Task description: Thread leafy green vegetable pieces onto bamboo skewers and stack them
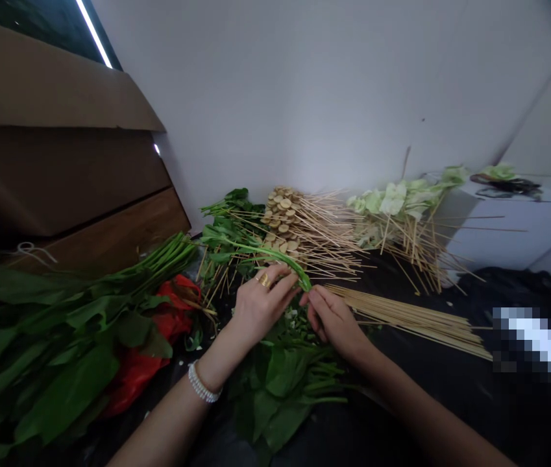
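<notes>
My left hand (266, 301), with a gold ring and a white beaded bracelet, is closed around a bent stalk of leafy greens (282, 255). The stalk's leaves trail off to the left. At its cut end, the fingers of my right hand (331, 318) pinch the stem. Beneath both hands lies a pile of leafy greens (287, 373) with its stems toward the right. A bundle of bare bamboo skewers (416, 322) reaches away to the right of my right hand. Just beyond my left hand are skewers threaded with pale round slices (282, 214).
Large-leafed greens (68, 350) lie at the left, with a red plastic bag (141, 373) under them. Skewered pale green leaves (396, 200) stand at the back right, before a white box (513, 227). A cardboard box (61, 168) fills the upper left. A white wall (304, 97) closes the back.
</notes>
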Action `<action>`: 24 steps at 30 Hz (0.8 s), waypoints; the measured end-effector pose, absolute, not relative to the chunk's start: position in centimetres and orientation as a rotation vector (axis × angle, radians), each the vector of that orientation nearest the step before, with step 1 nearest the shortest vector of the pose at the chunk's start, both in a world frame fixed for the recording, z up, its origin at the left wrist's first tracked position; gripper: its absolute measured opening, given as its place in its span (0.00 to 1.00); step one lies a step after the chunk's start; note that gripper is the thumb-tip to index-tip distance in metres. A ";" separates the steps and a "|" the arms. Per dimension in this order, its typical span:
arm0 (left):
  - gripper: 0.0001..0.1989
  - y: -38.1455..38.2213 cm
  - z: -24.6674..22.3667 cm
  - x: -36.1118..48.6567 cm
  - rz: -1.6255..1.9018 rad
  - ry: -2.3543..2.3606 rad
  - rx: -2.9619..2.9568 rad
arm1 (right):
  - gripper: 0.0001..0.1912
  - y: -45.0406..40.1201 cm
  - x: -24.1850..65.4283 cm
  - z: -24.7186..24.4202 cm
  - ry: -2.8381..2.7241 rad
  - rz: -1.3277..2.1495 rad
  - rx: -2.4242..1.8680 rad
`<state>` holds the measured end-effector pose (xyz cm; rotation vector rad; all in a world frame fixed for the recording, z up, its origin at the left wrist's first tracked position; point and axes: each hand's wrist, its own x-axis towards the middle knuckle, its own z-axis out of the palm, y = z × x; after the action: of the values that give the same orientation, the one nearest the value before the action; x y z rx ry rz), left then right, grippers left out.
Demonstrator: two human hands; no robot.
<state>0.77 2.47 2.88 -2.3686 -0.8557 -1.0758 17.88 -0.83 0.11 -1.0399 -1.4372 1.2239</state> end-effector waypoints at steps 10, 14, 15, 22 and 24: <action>0.06 2.5 2.8 1.6 -0.708 -0.836 -2.418 | 0.19 -0.6 17.8 -0.4 -1.550 1.042 -1.138; 0.10 2.1 2.4 2.1 -0.889 -0.917 -2.491 | 0.20 -0.9 17.5 -0.1 -1.611 1.059 -1.119; 0.10 2.1 2.4 2.2 -0.967 -0.957 -2.531 | 0.20 -1.0 17.5 0.0 -1.616 1.077 -1.108; 0.11 3.0 3.7 0.5 -1.955 -1.482 -2.473 | 0.16 -0.9 18.0 0.3 -1.575 1.112 -1.117; 0.10 3.5 4.1 -0.3 -2.159 -1.519 -2.349 | 0.16 -0.6 18.3 0.2 -1.629 0.990 -1.152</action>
<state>-0.29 3.48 4.15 -2.3487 -1.5194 -2.1594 18.32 -0.62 0.22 -1.1523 -1.6289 0.9897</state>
